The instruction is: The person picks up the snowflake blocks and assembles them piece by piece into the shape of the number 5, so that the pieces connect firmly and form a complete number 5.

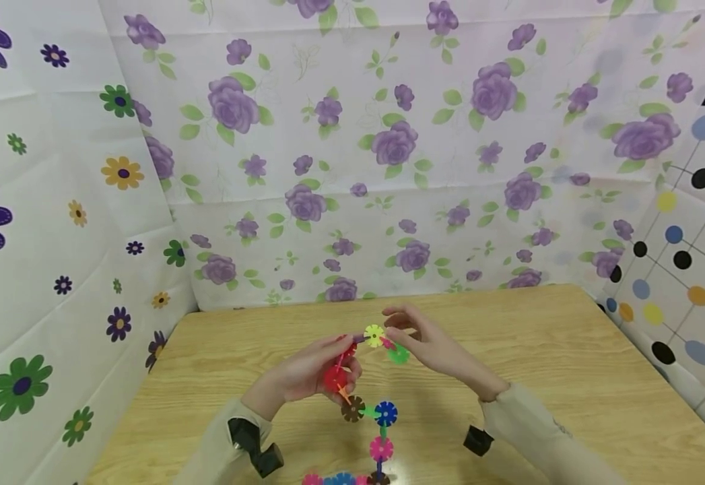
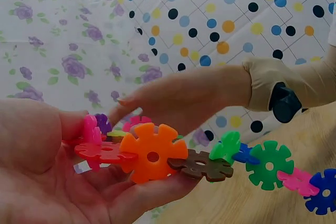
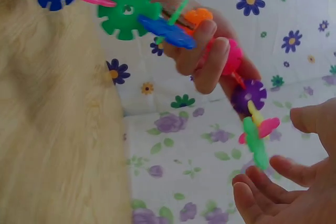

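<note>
A chain of notched plastic discs, linked edge to edge in many colours, hangs in the air and curves down toward the person. My left hand [image 1: 304,372] holds it near a red disc [image 1: 334,380], with the thumb over the pieces and the fingers beneath. In the left wrist view, an orange disc [image 2: 137,153] and a brown disc [image 2: 216,171] lie along those fingers. At the chain's far end are a yellow disc [image 1: 374,331] and a green disc [image 3: 255,142]. Close beside that end, my right hand [image 3: 302,187] has its fingers spread, holding nothing visible.
The chain runs on through a blue disc [image 1: 391,408] and a pink disc [image 1: 376,448] to more discs at the frame's bottom edge. Below is a wooden table [image 1: 510,323]. Patterned cloths [image 1: 352,155] hang behind it and at both sides.
</note>
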### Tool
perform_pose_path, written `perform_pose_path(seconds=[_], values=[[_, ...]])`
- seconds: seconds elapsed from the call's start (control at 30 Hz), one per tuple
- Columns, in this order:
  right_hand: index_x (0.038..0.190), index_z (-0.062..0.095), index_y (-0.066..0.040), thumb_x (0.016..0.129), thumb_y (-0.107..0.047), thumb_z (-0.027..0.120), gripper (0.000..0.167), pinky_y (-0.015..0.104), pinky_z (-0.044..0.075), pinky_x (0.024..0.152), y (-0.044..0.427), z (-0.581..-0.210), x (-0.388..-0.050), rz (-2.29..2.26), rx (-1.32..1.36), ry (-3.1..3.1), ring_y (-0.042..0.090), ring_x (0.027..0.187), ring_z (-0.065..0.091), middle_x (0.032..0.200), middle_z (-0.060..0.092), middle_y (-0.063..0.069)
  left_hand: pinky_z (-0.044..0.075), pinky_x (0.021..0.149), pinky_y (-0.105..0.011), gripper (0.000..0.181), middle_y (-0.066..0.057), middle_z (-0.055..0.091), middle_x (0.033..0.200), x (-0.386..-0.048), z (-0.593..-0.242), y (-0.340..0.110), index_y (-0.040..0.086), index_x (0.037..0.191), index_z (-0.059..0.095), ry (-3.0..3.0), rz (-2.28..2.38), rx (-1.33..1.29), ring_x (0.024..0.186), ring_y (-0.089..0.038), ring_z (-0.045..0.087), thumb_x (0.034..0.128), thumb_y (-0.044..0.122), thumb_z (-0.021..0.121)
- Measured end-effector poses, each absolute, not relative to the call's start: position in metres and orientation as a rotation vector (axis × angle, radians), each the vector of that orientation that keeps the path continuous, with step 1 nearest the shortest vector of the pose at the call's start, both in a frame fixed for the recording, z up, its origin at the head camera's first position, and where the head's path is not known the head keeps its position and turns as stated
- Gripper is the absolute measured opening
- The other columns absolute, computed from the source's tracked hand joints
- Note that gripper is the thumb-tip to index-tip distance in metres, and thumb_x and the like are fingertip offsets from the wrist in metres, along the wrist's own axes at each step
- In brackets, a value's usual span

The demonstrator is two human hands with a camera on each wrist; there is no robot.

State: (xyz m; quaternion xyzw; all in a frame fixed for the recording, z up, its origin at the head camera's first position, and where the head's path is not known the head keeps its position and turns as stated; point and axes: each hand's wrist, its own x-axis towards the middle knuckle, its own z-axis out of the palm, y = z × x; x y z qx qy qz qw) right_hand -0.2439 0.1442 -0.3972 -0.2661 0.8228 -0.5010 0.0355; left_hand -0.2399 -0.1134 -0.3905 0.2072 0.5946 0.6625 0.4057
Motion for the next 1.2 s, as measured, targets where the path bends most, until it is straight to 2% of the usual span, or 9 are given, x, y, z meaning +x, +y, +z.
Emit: perform_pose_path(seconds=[0.13, 0.33, 0.47, 0.63, 0.77, 0.9, 1.03, 1.1, 1.2], values=[[0.132, 0.05, -0.014, 0.099, -0.034, 0.055, 0.04, 0.037, 0.05, 0.093, 0.137, -0.383, -0.242, -1.467, -0.958, 2.582, 0.021, 0.112, 0.057, 0.128, 0.058, 0.006, 0.057, 0.06, -0.026, 0.05, 0.004, 0.061, 0.084, -0.243, -0.391, -0.11, 0.014, 0.144, 0.036, 1.525, 1.623, 0.538, 0.068, -0.007, 0.063, 0.104, 0.044, 0.036], [0.116, 0.06, -0.02, 0.094, -0.034, 0.063, 0.027, 0.031, 0.053, 0.085, 0.129, -0.378, -0.241, -1.371, -1.119, 2.623, 0.016, 0.102, 0.058, 0.117, 0.061, -0.002, 0.057, 0.059, -0.026, 0.035, 0.005, 0.063, 0.08, -0.245, -0.394, -0.107, 0.015, 0.12, 0.052, 1.49, 1.561, 0.6, 0.066, -0.006, 0.063, 0.1047, 0.042, 0.035], [0.11, 0.066, -0.026, 0.091, -0.039, 0.065, 0.023, 0.03, 0.052, 0.083, 0.125, -0.373, -0.241, -1.259, -1.207, 2.611, 0.012, 0.1, 0.056, 0.114, 0.062, -0.007, 0.058, 0.061, -0.027, 0.034, 0.005, 0.063, 0.08, -0.245, -0.395, -0.105, 0.017, 0.112, 0.055, 1.451, 1.523, 0.641, 0.068, -0.006, 0.063, 0.1051, 0.042, 0.033], [0.112, 0.068, -0.025, 0.086, -0.04, 0.07, 0.03, 0.025, 0.051, 0.076, 0.121, -0.372, -0.239, -1.165, -1.249, 2.599, 0.009, 0.092, 0.055, 0.109, 0.063, -0.009, 0.058, 0.063, -0.027, 0.036, 0.007, 0.064, 0.084, -0.245, -0.395, -0.102, 0.018, 0.106, 0.056, 1.429, 1.489, 0.628, 0.071, -0.005, 0.063, 0.1049, 0.045, 0.031], [0.106, 0.069, -0.021, 0.087, -0.034, 0.071, 0.023, 0.023, 0.052, 0.07, 0.117, -0.374, -0.239, -1.178, -1.277, 2.602, 0.006, 0.082, 0.056, 0.097, 0.065, -0.009, 0.058, 0.064, -0.027, 0.037, 0.008, 0.064, 0.084, -0.244, -0.397, -0.101, 0.019, 0.107, 0.055, 1.424, 1.462, 0.627, 0.073, -0.005, 0.063, 0.1047, 0.046, 0.03], [0.103, 0.069, -0.019, 0.088, -0.028, 0.071, 0.018, 0.023, 0.052, 0.071, 0.117, -0.376, -0.239, -1.223, -1.224, 2.593, 0.003, 0.079, 0.059, 0.093, 0.067, -0.008, 0.057, 0.065, -0.025, 0.033, 0.006, 0.063, 0.086, -0.245, -0.397, -0.103, 0.015, 0.123, 0.047, 1.439, 1.46, 0.598, 0.075, -0.007, 0.061, 0.1034, 0.04, 0.041], [0.103, 0.068, -0.017, 0.087, -0.026, 0.072, 0.019, 0.025, 0.053, 0.075, 0.121, -0.378, -0.242, -1.279, -1.134, 2.594, 0.004, 0.08, 0.06, 0.094, 0.067, -0.005, 0.056, 0.07, -0.026, 0.056, 0.005, 0.062, 0.086, -0.246, -0.395, -0.107, 0.004, 0.142, 0.032, 1.512, 1.506, 0.497, 0.078, -0.008, 0.059, 0.0962, 0.022, 0.059], [0.102, 0.067, -0.016, 0.087, -0.026, 0.073, 0.019, 0.026, 0.054, 0.075, 0.123, -0.379, -0.244, -1.299, -1.1, 2.581, 0.006, 0.08, 0.06, 0.092, 0.067, -0.004, 0.056, 0.071, -0.028, 0.059, 0.004, 0.062, 0.084, -0.246, -0.394, -0.108, 0.0, 0.141, 0.032, 1.559, 1.527, 0.445, 0.078, -0.008, 0.059, 0.0931, 0.017, 0.062], [0.102, 0.065, -0.014, 0.087, -0.026, 0.073, 0.021, 0.025, 0.055, 0.076, 0.128, -0.382, -0.247, -1.337, -1.065, 2.504, 0.01, 0.084, 0.063, 0.093, 0.067, 0.0, 0.056, 0.069, -0.027, 0.036, 0.003, 0.062, 0.082, -0.247, -0.395, -0.109, 0.002, 0.121, 0.044, 1.628, 1.543, 0.412, 0.074, -0.009, 0.06, 0.0928, 0.014, 0.062]])
